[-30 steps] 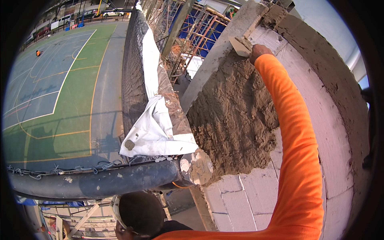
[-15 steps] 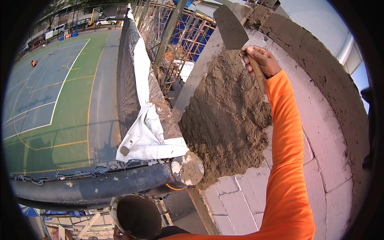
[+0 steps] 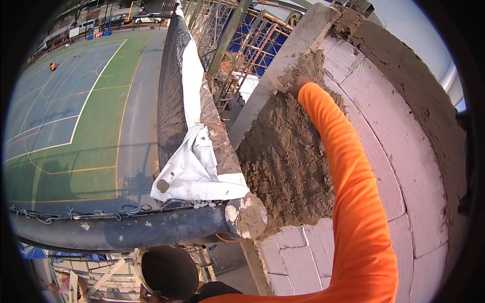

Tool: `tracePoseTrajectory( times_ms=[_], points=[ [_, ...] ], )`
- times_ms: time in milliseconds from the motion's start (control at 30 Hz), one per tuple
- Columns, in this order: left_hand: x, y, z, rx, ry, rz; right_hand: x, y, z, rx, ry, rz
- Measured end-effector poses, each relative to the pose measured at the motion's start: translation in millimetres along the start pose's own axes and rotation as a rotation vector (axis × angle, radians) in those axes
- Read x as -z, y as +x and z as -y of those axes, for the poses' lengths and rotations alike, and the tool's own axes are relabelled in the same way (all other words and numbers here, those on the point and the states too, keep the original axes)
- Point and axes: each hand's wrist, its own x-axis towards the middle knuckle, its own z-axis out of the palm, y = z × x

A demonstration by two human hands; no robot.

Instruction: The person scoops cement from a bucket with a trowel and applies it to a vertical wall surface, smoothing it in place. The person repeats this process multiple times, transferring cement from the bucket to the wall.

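My right hand, in an orange sleeve, is closed on a trowel, whose blade is mostly hidden among wet mortar at the top of the patch. The rough brown mortar covers pale blocks beside a concrete post. At the bottom edge, my left hand grips the rim of a round bucket with a dark inside; only some fingers show.
A black pipe crosses below a mesh fence draped with white sheeting. Beyond lie a sports court with a distant person, scaffolding and parked cars. Timber framework sits lower left.
The trowel rose with its blade turned face-on, then came down and leftward onto the mortar. Fresh mortar now reaches higher beside the post. The bucket stays low in view.
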Motion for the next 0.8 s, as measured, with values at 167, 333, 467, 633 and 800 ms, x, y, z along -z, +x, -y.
tracePoseTrajectory(
  times_ms=[167, 333, 467, 633, 800],
  points=[
    [4.0, -3.0, 17.7, 0.002, -0.048, -0.07, 27.9, 41.6, 3.4, -0.039, -0.144, -0.155],
    [6.1, 1.4, 27.3, -0.019, -0.06, -0.04, 118.0, 33.1, -17.9, -0.06, -0.092, -0.381],
    [0.3, 5.8, 25.8, 0.024, -0.122, -0.024, 150.5, -19.4, -13.8, -0.103, -0.229, -0.51],
    [0.8, 13.3, 15.8, 0.115, -0.059, 0.008, 132.7, -174.6, -21.5, 0.1, 0.015, -0.698],
    [18.3, 23.0, -9.5, 0.327, -0.051, 0.09, 43.5, -406.8, 9.2, 0.34, 0.537, -0.426]
  ],
)
